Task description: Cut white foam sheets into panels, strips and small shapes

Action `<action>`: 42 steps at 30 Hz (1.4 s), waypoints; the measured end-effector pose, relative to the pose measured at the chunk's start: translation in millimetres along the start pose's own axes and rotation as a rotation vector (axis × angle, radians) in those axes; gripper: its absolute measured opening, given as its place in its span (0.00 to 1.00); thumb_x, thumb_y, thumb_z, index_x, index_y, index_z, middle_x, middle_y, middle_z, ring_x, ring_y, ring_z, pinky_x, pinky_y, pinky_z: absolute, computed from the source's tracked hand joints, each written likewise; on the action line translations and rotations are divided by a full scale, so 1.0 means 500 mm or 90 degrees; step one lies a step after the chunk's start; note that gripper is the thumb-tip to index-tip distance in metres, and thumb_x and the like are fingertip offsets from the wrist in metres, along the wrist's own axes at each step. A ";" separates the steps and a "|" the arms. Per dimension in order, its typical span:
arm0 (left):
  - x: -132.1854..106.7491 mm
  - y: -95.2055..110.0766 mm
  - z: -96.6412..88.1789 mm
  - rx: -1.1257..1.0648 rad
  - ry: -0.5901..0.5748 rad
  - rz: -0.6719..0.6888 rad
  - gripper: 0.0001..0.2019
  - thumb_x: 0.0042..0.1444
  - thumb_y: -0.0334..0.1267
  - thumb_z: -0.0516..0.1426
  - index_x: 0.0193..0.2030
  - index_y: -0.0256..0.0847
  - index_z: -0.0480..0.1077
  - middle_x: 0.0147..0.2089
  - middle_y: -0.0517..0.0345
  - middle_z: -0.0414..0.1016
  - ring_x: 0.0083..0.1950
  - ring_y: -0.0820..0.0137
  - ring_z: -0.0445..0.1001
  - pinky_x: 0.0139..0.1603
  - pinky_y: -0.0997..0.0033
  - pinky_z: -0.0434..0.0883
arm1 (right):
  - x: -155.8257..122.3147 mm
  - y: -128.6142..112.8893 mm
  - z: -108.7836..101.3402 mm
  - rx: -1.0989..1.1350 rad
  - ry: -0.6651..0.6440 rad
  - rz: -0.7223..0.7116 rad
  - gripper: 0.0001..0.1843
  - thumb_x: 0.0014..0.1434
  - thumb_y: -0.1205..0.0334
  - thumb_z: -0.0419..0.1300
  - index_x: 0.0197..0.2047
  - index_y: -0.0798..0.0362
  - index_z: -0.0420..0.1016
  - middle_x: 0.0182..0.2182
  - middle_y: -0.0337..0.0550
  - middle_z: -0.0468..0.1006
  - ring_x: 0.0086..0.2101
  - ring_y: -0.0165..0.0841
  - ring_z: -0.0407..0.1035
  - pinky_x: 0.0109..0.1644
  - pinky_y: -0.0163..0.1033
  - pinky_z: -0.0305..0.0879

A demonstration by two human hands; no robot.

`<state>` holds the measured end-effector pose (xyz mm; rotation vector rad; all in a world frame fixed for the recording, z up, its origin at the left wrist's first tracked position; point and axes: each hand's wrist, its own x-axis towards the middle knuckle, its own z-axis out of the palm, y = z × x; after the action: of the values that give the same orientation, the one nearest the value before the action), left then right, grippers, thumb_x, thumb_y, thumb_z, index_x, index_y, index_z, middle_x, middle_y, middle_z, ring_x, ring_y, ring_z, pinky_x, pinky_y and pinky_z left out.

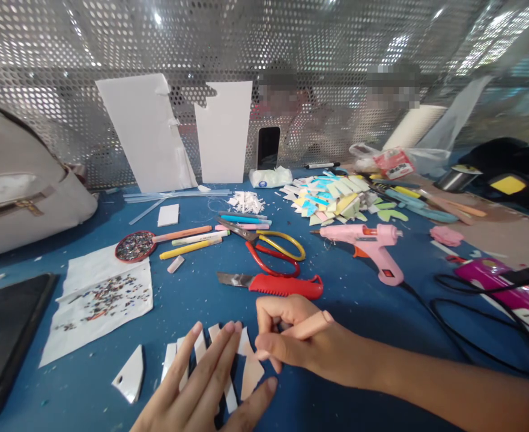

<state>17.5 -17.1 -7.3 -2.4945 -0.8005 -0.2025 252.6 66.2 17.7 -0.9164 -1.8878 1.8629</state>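
My left hand (210, 378) lies flat with fingers spread over several narrow white strips (230, 393), pressing them to the blue table. My right hand (300, 342) is closed around a peach-coloured marker (311, 326), held like a pen. Its tip end is at a small piece (251, 375) that is partly white and partly peach. Left of the hands lies a loose white triangular piece (130, 375) with a dark hole. Just beyond the right hand is a red-handled utility knife (286, 285), with red and yellow scissors (273, 246) behind it.
A pink glue gun (365, 240) lies at right, its cord running to a magenta power strip (507, 288). Behind are a heap of coloured scraps (336, 195) and white boards (145, 132) leaning on perforated metal. Glitter on paper (106, 300) and a phone (9, 336) are at left.
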 end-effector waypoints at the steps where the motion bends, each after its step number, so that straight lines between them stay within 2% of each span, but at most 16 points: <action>1: 0.000 0.001 0.000 -0.002 0.000 -0.001 0.24 0.73 0.41 0.44 0.74 0.52 0.52 0.60 0.51 0.75 0.67 0.59 0.68 0.75 0.40 0.34 | 0.000 0.000 0.000 -0.003 0.006 -0.001 0.19 0.60 0.49 0.66 0.31 0.55 0.67 0.24 0.38 0.73 0.26 0.29 0.67 0.30 0.30 0.58; 5: 0.000 0.002 -0.002 0.005 0.005 0.016 0.25 0.72 0.40 0.46 0.74 0.50 0.53 0.60 0.47 0.76 0.66 0.56 0.69 0.74 0.38 0.34 | 0.001 0.000 -0.001 0.004 -0.022 0.000 0.20 0.60 0.48 0.65 0.29 0.54 0.66 0.22 0.38 0.73 0.24 0.29 0.66 0.29 0.31 0.58; 10: -0.001 0.001 -0.005 0.020 0.007 0.030 0.25 0.71 0.38 0.46 0.73 0.48 0.54 0.59 0.45 0.76 0.65 0.54 0.70 0.72 0.35 0.35 | 0.001 -0.001 0.002 -0.004 0.010 0.000 0.20 0.61 0.48 0.65 0.29 0.54 0.65 0.23 0.38 0.73 0.25 0.29 0.67 0.28 0.30 0.57; 15: 0.000 0.001 -0.003 0.030 -0.006 0.031 0.25 0.71 0.39 0.46 0.73 0.50 0.53 0.60 0.45 0.75 0.66 0.53 0.69 0.72 0.34 0.38 | 0.000 0.000 0.004 -0.025 0.033 -0.022 0.19 0.63 0.48 0.62 0.30 0.54 0.66 0.23 0.38 0.73 0.25 0.29 0.68 0.30 0.32 0.61; 18: -0.001 0.002 -0.002 0.052 0.012 0.026 0.24 0.71 0.40 0.44 0.73 0.51 0.54 0.61 0.46 0.74 0.67 0.53 0.67 0.71 0.37 0.46 | 0.000 0.004 0.003 -0.031 0.020 -0.022 0.21 0.64 0.48 0.61 0.28 0.53 0.63 0.21 0.36 0.70 0.24 0.29 0.67 0.30 0.32 0.63; 20: -0.001 0.001 -0.003 0.072 0.026 0.022 0.24 0.71 0.39 0.43 0.73 0.52 0.54 0.61 0.48 0.75 0.67 0.54 0.68 0.67 0.42 0.56 | 0.001 0.006 0.003 -0.025 0.034 -0.030 0.21 0.64 0.48 0.61 0.28 0.52 0.62 0.20 0.35 0.69 0.24 0.28 0.67 0.34 0.35 0.68; 22: 0.001 0.001 -0.005 0.082 0.036 0.020 0.24 0.72 0.38 0.43 0.73 0.52 0.55 0.60 0.48 0.76 0.65 0.55 0.69 0.65 0.44 0.59 | 0.002 0.006 0.004 -0.024 0.042 -0.043 0.21 0.65 0.47 0.60 0.28 0.52 0.63 0.20 0.34 0.69 0.24 0.28 0.67 0.38 0.38 0.72; 23: 0.003 0.001 -0.005 0.081 0.035 0.019 0.24 0.72 0.38 0.43 0.73 0.52 0.55 0.59 0.48 0.76 0.65 0.55 0.70 0.67 0.42 0.57 | 0.003 0.006 0.004 -0.023 0.038 -0.046 0.21 0.65 0.47 0.59 0.28 0.52 0.62 0.19 0.34 0.68 0.24 0.28 0.67 0.39 0.39 0.73; 26: 0.007 0.001 -0.007 0.061 0.022 0.023 0.24 0.72 0.37 0.43 0.73 0.51 0.55 0.58 0.49 0.78 0.63 0.56 0.71 0.72 0.36 0.42 | 0.003 0.004 0.004 -0.021 0.044 -0.048 0.22 0.66 0.46 0.57 0.27 0.52 0.62 0.19 0.34 0.67 0.25 0.29 0.68 0.39 0.39 0.74; 28: 0.007 0.001 -0.007 0.041 0.014 0.023 0.24 0.72 0.38 0.43 0.73 0.51 0.54 0.58 0.50 0.78 0.63 0.57 0.72 0.73 0.35 0.36 | 0.003 0.003 0.005 -0.030 0.057 -0.051 0.21 0.66 0.46 0.58 0.28 0.52 0.62 0.21 0.34 0.68 0.25 0.29 0.68 0.40 0.40 0.74; 35: 0.006 0.002 -0.007 0.016 0.018 0.005 0.23 0.73 0.39 0.42 0.73 0.51 0.54 0.58 0.52 0.78 0.64 0.60 0.71 0.74 0.38 0.33 | 0.001 0.003 0.003 -0.024 0.047 -0.047 0.21 0.66 0.46 0.58 0.29 0.52 0.62 0.21 0.34 0.68 0.25 0.28 0.67 0.40 0.39 0.74; 42: 0.006 0.000 -0.007 0.029 0.031 0.005 0.23 0.73 0.38 0.43 0.73 0.51 0.54 0.58 0.51 0.78 0.63 0.60 0.73 0.74 0.38 0.34 | 0.000 0.001 0.002 0.011 0.043 -0.050 0.22 0.66 0.44 0.58 0.29 0.52 0.62 0.20 0.32 0.66 0.23 0.27 0.65 0.33 0.34 0.67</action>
<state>19.9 -17.4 -3.4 -2.4404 -0.7665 -0.2391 251.8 65.3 16.9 -0.8755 -1.8376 1.7788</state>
